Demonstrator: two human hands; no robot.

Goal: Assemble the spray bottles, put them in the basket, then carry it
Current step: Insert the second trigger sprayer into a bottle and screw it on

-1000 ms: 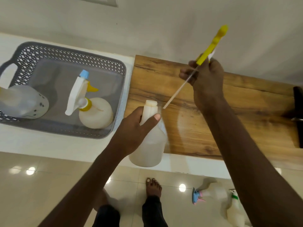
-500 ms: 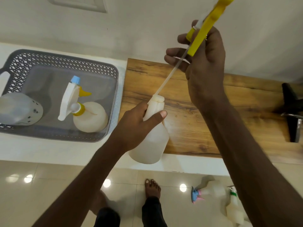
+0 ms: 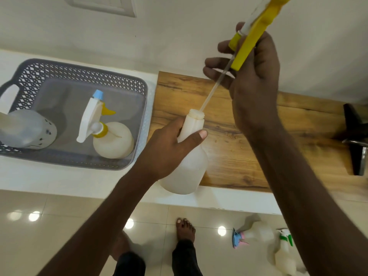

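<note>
Counting left to right: one grey lattice basket (image 3: 111, 80) sat on the white counter (image 3: 49, 176), holding two bottles. One pale bottle (image 3: 25, 129) lay on its side at the left edge, base toward the right; one assembled spray bottle (image 3: 113, 139) stood with its blue-tipped white trigger head pointing away. Left hand (image 3: 169, 148) curled round the neck of one open translucent white bottle (image 3: 187, 162), which stood on the counter's front edge, overlapping the wooden board (image 3: 249, 140), long axis roughly upright, threaded mouth tilted slightly away. Right hand (image 3: 251, 76) pinched one yellow sprayer head (image 3: 253, 34), raised above the board; its thin clear dip tube (image 3: 211, 94) slanted down-left, tip at the bottle mouth. Two more spray bottles (image 3: 256, 234) lay on the tiled floor, lower right, blurred.
</note>
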